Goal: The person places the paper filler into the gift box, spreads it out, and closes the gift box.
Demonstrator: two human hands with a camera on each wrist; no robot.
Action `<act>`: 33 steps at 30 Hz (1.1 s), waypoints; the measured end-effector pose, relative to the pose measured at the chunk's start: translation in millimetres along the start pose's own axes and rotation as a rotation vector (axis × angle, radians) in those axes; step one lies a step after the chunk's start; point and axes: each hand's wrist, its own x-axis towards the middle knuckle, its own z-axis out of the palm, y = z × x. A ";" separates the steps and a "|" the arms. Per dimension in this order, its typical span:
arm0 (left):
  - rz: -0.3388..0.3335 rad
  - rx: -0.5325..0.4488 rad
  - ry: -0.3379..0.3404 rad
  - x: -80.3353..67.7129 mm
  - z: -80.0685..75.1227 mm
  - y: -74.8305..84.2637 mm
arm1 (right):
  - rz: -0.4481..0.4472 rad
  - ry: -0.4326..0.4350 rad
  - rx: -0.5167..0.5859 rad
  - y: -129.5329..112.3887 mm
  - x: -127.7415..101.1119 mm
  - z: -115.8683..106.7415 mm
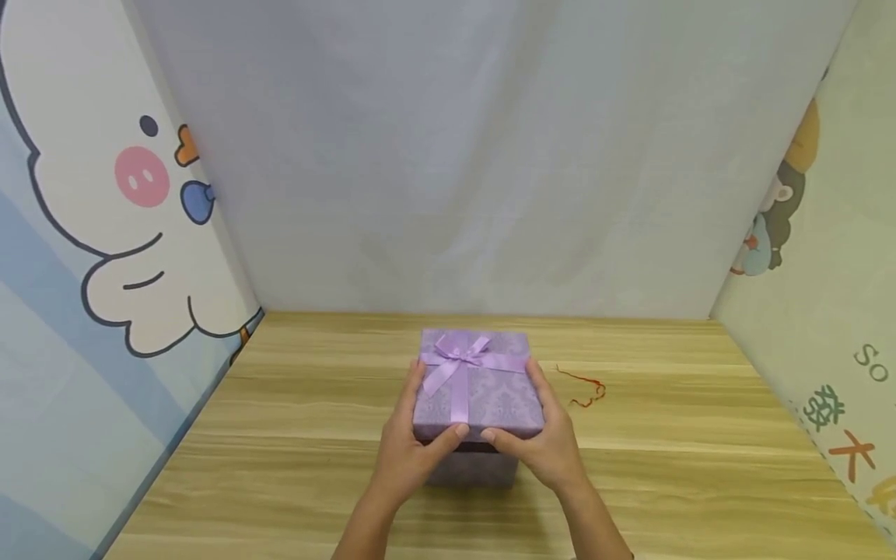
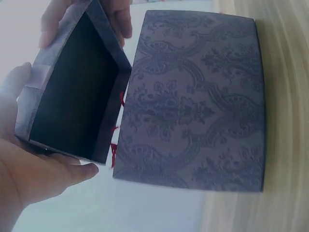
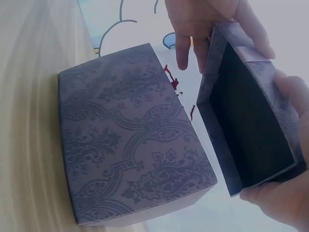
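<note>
Above the patterned lilac cardboard box [image 2: 193, 101], lift its ribboned lid [image 1: 476, 385] straight; left hand [image 1: 409, 447] and right hand [image 1: 549, 443] gripping opposite edges.

Both forearms are bare, with no sleeves, rings or watches.

The pale green cartoon wall panel [image 1: 833, 334] on the right bears grey-green letters "SO", cut by the picture's edge, above green and orange Chinese characters; the orange one reads "大".
</note>
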 end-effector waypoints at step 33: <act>-0.017 0.063 -0.172 -1.1 -10.6 -75.3 | 0.092 -0.012 0.052 54.7 -2.1 24.0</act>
